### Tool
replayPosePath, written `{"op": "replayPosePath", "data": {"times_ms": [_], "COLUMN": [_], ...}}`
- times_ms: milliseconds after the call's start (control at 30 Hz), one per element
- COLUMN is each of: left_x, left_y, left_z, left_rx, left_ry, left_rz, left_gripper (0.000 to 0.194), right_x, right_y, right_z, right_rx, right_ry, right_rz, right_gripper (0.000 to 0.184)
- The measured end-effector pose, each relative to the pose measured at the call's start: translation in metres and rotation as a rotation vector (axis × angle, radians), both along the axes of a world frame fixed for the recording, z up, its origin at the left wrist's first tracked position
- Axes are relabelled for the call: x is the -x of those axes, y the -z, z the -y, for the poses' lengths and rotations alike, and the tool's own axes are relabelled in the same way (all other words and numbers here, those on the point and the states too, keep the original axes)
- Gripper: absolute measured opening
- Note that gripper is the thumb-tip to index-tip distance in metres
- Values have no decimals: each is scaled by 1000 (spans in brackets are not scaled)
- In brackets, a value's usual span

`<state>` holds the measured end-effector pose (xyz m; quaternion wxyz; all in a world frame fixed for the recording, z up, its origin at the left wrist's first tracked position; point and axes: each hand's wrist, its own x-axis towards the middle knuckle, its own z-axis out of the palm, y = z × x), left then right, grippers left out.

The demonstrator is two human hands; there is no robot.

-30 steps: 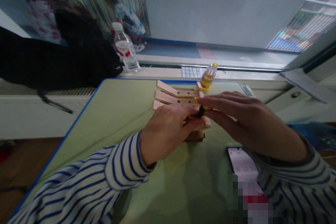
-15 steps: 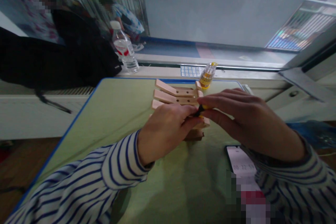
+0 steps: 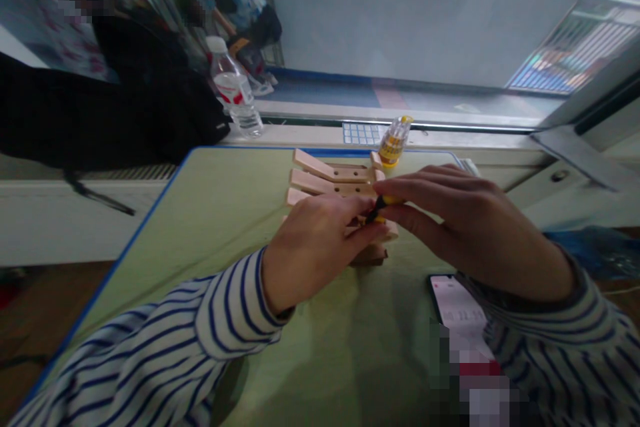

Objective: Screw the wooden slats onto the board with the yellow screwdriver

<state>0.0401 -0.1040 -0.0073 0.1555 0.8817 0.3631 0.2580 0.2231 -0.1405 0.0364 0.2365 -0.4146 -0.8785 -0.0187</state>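
A small wooden assembly of light slats with holes [image 3: 333,181] sits on the green table [image 3: 210,213]. My left hand [image 3: 315,250] rests on its near part, fingers curled down against the wood. My right hand [image 3: 465,227] pinches a small screwdriver with a yellow and black handle [image 3: 377,205], its tip pointing down at the wood between my two hands. What the tip touches is hidden by my fingers. Both sleeves are striped blue and white.
A yellow-capped clear case [image 3: 393,141] stands behind the wood at the table's far edge. A phone [image 3: 457,310] lies by my right forearm. A water bottle [image 3: 235,90] and a black bag [image 3: 125,107] sit on the sill. People are beyond the window.
My hands and the screwdriver have stayed over the wooden piece, shifting only slightly. The view has drifted a little. A person beyond the window has bent over.
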Motion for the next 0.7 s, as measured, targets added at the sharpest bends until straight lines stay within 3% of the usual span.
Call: {"op": "replayPosePath", "data": {"times_ms": [300,700], "left_x": [2,0], "left_y": [2,4], "left_z": [0,0], "left_rx": [3,-10], "left_ry": [9,11], "left_rz": [20,-15], "left_gripper": [23,25], "right_x": [2,1], "right_y": [2,2], "right_z": [1,-1], "right_rx": [14,-40], "right_ry": [-16,-12], "right_rz": [-29,1], "right_gripper": [32,25]}}
